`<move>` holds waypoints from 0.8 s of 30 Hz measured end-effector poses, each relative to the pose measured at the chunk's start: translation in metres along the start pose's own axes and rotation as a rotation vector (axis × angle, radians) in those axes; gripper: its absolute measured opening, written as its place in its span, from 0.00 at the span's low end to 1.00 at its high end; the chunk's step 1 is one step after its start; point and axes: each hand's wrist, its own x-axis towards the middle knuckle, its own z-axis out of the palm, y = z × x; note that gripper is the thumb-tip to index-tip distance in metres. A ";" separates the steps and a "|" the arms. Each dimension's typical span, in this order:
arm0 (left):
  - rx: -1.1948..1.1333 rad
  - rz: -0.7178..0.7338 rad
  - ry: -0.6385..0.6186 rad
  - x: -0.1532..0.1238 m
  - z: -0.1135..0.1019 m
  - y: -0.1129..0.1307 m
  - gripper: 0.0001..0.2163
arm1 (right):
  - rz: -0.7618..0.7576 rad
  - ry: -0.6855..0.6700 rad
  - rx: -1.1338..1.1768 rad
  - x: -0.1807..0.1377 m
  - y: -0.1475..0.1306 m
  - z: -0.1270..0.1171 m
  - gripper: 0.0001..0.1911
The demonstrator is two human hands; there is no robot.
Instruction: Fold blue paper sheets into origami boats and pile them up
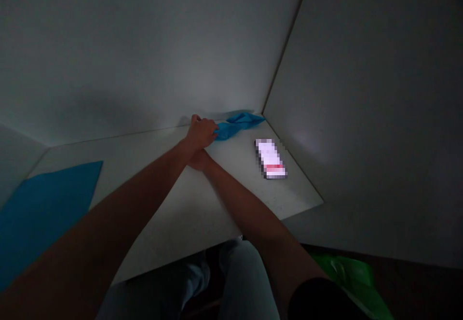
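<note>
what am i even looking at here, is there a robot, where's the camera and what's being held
No robot here: these are a person's own bare hands. The single picture comes from a camera worn on the head, looking forward and down, so the forearms reach away from you and cross near the hands.

The left hand has its fingers at one end of a crumpled blue piece and seems to grip it. The right hand is mostly hidden beneath, so its hold can't be told.

On the pale table also lie a lit phone, its screen pixelated, and a flat blue sheet.
</note>
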 end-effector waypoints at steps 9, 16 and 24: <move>-0.329 -0.354 0.569 -0.119 -0.034 -0.094 0.18 | 0.145 0.105 0.460 -0.008 -0.023 -0.011 0.14; -0.440 -0.581 0.509 -0.170 0.016 -0.102 0.10 | 0.255 0.230 0.708 -0.011 -0.026 -0.017 0.24; -0.660 -0.146 0.306 -0.168 0.026 -0.109 0.13 | 0.169 0.209 0.628 -0.013 -0.013 -0.016 0.34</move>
